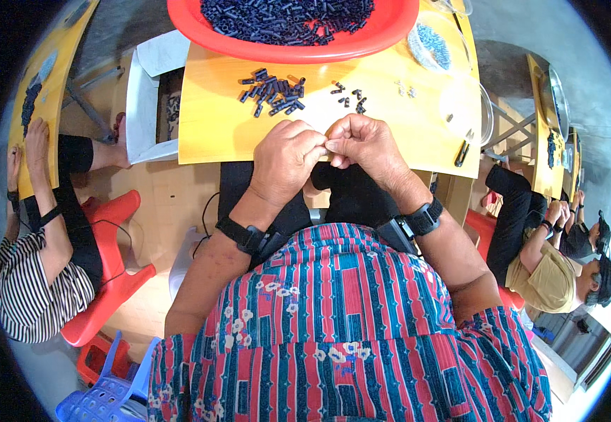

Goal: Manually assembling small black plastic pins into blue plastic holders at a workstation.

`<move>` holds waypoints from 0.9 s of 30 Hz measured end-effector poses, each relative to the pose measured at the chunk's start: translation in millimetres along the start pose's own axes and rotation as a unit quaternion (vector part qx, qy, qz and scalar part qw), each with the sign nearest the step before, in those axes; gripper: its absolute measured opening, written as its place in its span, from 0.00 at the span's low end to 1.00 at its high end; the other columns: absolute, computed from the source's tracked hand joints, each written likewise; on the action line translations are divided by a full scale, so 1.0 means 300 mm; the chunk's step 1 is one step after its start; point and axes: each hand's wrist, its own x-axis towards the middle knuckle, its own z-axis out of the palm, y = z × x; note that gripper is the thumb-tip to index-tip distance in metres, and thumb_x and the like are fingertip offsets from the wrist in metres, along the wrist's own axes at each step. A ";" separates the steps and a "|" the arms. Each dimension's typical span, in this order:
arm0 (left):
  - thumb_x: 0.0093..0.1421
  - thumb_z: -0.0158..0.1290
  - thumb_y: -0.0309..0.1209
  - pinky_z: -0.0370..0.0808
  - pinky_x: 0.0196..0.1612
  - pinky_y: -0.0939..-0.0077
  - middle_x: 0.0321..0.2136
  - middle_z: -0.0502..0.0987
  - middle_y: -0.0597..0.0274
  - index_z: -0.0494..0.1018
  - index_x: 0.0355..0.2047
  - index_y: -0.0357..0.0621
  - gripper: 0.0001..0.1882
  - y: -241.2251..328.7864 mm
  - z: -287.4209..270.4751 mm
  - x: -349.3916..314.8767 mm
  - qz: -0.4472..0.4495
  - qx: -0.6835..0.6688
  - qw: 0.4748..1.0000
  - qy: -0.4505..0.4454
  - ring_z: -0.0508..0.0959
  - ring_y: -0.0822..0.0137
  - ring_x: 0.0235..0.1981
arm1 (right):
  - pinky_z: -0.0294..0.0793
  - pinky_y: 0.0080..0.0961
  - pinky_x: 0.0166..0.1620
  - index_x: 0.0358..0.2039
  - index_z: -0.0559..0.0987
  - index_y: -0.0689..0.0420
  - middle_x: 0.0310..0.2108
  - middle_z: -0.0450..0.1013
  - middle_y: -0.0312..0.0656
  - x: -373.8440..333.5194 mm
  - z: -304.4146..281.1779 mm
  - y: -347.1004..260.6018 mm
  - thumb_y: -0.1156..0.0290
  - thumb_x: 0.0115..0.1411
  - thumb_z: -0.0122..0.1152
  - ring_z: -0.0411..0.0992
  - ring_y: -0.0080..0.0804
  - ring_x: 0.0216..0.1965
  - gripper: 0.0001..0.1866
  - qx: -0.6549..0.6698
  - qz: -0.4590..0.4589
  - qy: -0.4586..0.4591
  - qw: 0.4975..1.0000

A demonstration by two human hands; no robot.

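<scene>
My left hand (285,160) and my right hand (367,146) meet fingertip to fingertip just over the near edge of the yellow table (214,133). Both are closed in a pinch, and whatever lies between the fingers is too small and covered to name. Beyond my left hand lies a loose heap of short black tubes (274,91). Several smaller black pieces (351,97) are scattered beyond my right hand. A few tiny pale pieces (405,89) lie farther right. Near the table's right edge rests a small dark hand tool (464,149), partly pale at its tip.
A red basin (291,53) full of black tubes stands at the far side. To its right is a see-through bowl (430,49) of bluish bits. A white box (143,130) adjoins the table's left. Other people sit at yellow tables left and right; a blue plastic basket-like chair (101,394) stands lower left.
</scene>
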 end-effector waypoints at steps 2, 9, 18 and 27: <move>0.47 0.60 0.27 0.73 0.33 0.67 0.25 0.75 0.62 0.75 0.26 0.45 0.05 0.014 -0.004 -0.006 0.006 0.008 1.000 0.007 0.76 0.59 0.30 | 0.76 0.15 0.29 0.31 0.76 0.59 0.25 0.74 0.34 -0.019 0.009 -0.011 0.76 0.58 0.62 0.73 0.17 0.24 0.03 0.003 0.004 0.004 1.000; 0.45 0.60 0.24 0.73 0.31 0.68 0.23 0.74 0.61 0.75 0.25 0.44 0.06 0.030 -0.010 -0.024 0.008 0.011 1.000 0.011 0.75 0.59 0.28 | 0.74 0.13 0.25 0.28 0.74 0.58 0.23 0.74 0.32 -0.026 0.018 0.011 0.75 0.58 0.63 0.72 0.15 0.22 0.06 0.027 0.010 -0.006 1.000; 0.46 0.60 0.25 0.74 0.32 0.68 0.23 0.74 0.61 0.75 0.25 0.44 0.05 -0.058 0.004 0.001 -0.011 -0.008 1.000 0.000 0.75 0.59 0.28 | 0.77 0.14 0.27 0.28 0.72 0.57 0.23 0.73 0.33 0.073 0.010 0.003 0.76 0.59 0.62 0.74 0.17 0.24 0.06 0.024 0.055 -0.032 0.998; 0.48 0.59 0.27 0.73 0.34 0.65 0.25 0.76 0.57 0.77 0.25 0.42 0.04 -0.099 0.065 -0.003 -0.044 0.022 0.998 -0.032 0.76 0.56 0.31 | 0.75 0.14 0.25 0.29 0.73 0.56 0.23 0.75 0.34 0.102 -0.016 0.091 0.74 0.60 0.60 0.74 0.18 0.22 0.04 -0.018 0.014 -0.025 0.999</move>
